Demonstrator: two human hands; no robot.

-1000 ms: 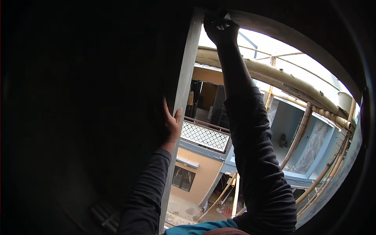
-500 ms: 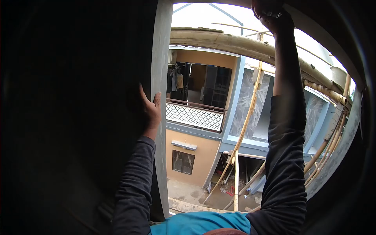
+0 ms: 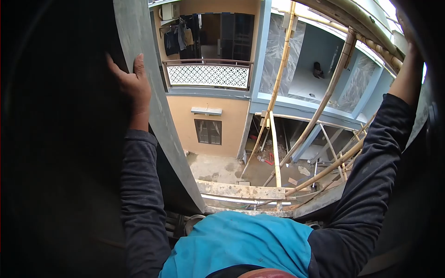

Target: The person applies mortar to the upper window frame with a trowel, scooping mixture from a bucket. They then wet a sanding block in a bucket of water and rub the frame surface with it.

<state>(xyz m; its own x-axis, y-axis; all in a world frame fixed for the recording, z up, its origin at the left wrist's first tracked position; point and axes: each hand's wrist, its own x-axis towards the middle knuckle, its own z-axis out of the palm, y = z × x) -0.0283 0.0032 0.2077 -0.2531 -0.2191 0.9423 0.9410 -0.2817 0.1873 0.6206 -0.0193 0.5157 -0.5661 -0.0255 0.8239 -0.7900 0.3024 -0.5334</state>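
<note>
My left hand (image 3: 135, 88) lies against the dark inner side of the grey concrete window frame (image 3: 155, 102). Its thumb points up and stands apart from the fingers, which stretch into the shadow. At the upper right, my right hand (image 3: 408, 30) is raised by the right side of the opening. Only part of it shows at the dark rim of the view, and its fingers are hidden. A concrete sill (image 3: 241, 189) runs low across the opening, in front of my blue shirt.
Bamboo scaffold poles (image 3: 282, 69) cross outside, with a slanting pole (image 3: 320, 106) behind them. Across the gap stands an orange house (image 3: 176, 113) with a white lattice balcony railing (image 3: 208, 76). A crouched person (image 3: 318, 70) is in the blue-framed room opposite. Rubble lies far below.
The view has tilted downward and shifted right, showing more sill and shirt. My right hand has gone from the top of the opening to its right side. My left hand stays on the left frame.
</note>
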